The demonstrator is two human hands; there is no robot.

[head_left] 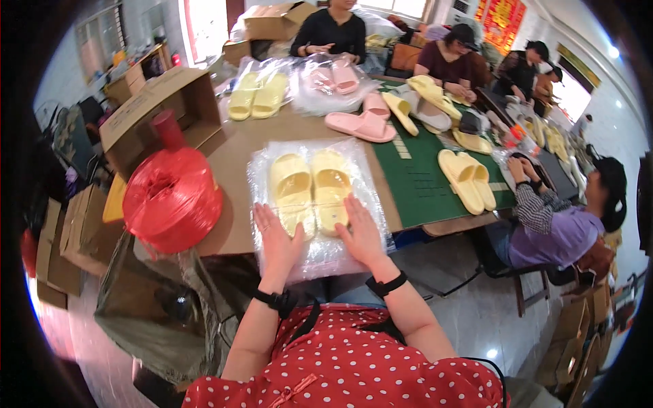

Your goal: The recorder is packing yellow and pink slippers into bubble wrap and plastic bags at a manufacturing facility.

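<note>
A pair of pale yellow slippers (314, 180) lies side by side in a clear plastic bag (373, 197) at the table's near edge, toes pointing away from me. My left hand (277, 234) rests flat on the bag by the left slipper's heel, fingers stretched out. On the other side, my right hand (364, 231) lies with its fingers extended against the bag beside the right slipper. The bag appears to be one of a stack of clear bags, though its layers are hard to separate. Both wrists wear black bands.
A large roll of red plastic twine (171, 198) stands left, before an open cardboard box (163, 112). Bagged yellow slippers (257, 95) and pink slippers (360, 124) lie farther back. Loose yellow slippers (466, 180) sit on a green mat (416, 194). Several people work around the table.
</note>
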